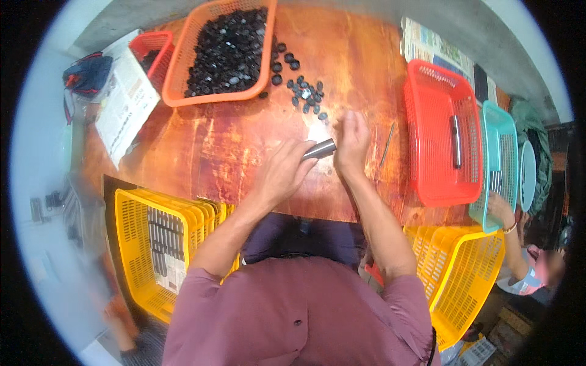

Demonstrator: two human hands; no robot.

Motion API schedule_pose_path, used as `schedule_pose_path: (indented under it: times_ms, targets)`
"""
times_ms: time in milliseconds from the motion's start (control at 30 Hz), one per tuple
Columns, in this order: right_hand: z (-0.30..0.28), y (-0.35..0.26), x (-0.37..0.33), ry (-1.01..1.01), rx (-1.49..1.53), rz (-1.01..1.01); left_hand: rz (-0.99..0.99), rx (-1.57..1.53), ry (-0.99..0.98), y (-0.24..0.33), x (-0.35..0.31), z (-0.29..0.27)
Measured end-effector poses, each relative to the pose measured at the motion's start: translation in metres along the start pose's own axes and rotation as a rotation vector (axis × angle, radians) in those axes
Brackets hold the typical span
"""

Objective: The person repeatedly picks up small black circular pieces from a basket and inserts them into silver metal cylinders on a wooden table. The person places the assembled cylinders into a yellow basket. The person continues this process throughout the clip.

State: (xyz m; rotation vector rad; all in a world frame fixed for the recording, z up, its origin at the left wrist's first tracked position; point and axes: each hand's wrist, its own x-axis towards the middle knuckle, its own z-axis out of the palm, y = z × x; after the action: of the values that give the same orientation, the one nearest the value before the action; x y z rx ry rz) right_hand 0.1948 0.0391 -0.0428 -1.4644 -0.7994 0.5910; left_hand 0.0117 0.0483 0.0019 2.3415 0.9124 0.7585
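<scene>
My left hand (285, 168) is wrapped round a short dark metal tube (320, 149), whose right end sticks out of the grip. Just beyond that end is my right hand (353, 141), fingers curled in and slightly blurred. Whatever they may hold is hidden. Ahead of both hands lies a loose group of small dark round caps (309, 97) on the reddish-brown table (213, 143). Several larger black caps (277, 79) rest by an orange basket (170, 85) heaped with black pieces. To the right of my right hand lies a thin rod-like tool (387, 145).
A red basket (421, 177) at right contains a dark tube (456, 141). Beside it, another person's hand (502, 210) reaches into a green basket (488, 122) with tubes. Yellow crates stand left (125, 244) and right (473, 293) of me; the left one contains several tubes.
</scene>
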Motion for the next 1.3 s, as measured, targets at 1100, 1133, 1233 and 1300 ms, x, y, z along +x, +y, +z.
schedule_pose_path:
  times_ms: [1100, 1133, 1233, 1300]
  targets:
    - [-0.036, -0.064, -0.137, -0.517, -0.273, -0.407, -0.133, -1.121, 0.238, 0.085, -0.047, -0.03]
    - [-0.034, -0.059, -0.14, -0.499, -0.25, -0.405, -0.151, -1.138, 0.236, 0.086, -0.047, -0.027]
    - [-0.03, -0.052, -0.144, -0.474, -0.157, -0.4, -0.206, -1.132, 0.278, 0.092, -0.048, -0.016]
    - [-0.03, -0.063, -0.142, -0.508, -0.067, -0.394, -0.224, -1.108, 0.286, 0.095, -0.049, -0.012]
